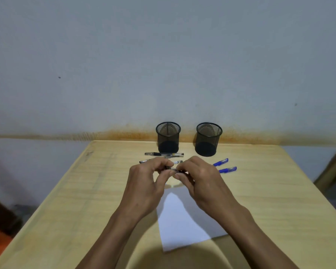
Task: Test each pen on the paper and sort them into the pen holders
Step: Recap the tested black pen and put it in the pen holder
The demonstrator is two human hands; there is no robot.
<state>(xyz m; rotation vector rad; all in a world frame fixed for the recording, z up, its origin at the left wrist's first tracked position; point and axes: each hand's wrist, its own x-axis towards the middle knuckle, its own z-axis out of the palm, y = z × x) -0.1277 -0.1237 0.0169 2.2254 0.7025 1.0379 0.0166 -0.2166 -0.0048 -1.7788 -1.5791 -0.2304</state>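
Both hands meet above the far edge of the white paper (182, 220). My left hand (145, 183) and my right hand (200, 181) pinch a black pen (172, 169) between their fingertips, each at one end; most of it is hidden by the fingers. Behind the hands lie three more black pens (163, 153) in a loose row. Two blue pens (224, 166) lie to the right. Two black mesh pen holders stand at the back of the table, the left holder (168, 136) and the right holder (208, 138), both with nothing visible inside.
The light wooden table (85, 191) runs up to a grey wall with an orange-stained strip. A wooden piece of furniture (332, 171) stands off the right edge. Dark floor and an orange patch show at lower left.
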